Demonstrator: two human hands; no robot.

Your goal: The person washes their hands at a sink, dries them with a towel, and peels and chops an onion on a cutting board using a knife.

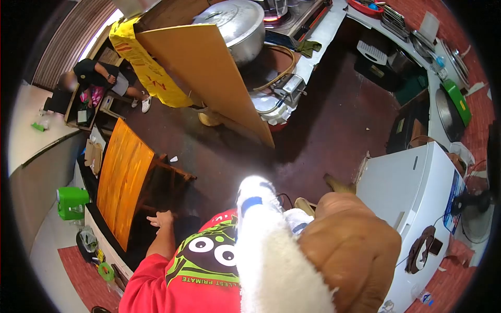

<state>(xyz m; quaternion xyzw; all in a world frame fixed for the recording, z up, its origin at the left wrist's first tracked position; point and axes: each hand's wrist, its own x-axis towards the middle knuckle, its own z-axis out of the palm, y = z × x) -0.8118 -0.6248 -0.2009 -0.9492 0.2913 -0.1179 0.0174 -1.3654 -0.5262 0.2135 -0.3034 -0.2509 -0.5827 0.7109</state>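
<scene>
Close to the camera, my right hand (355, 250) shows its back and knuckles, with the fingers curled out of sight. It is closed on a fluffy white towel (276, 250) with blue marks, which runs past its left side and down over my red shirt (209, 276). Another bit of the towel shows beside the knuckles. My left hand (162, 219) is held out low at the left with its fingers apart and nothing in them. The nearest thing to it is an orange-brown wooden table (122, 180).
A large lidded metal pot (237, 31) stands behind a brown board (201, 73), near a stove (284, 18) with a glowing burner. A white fridge (391, 177) stands at my right. Another person (96, 75) bends at the far left.
</scene>
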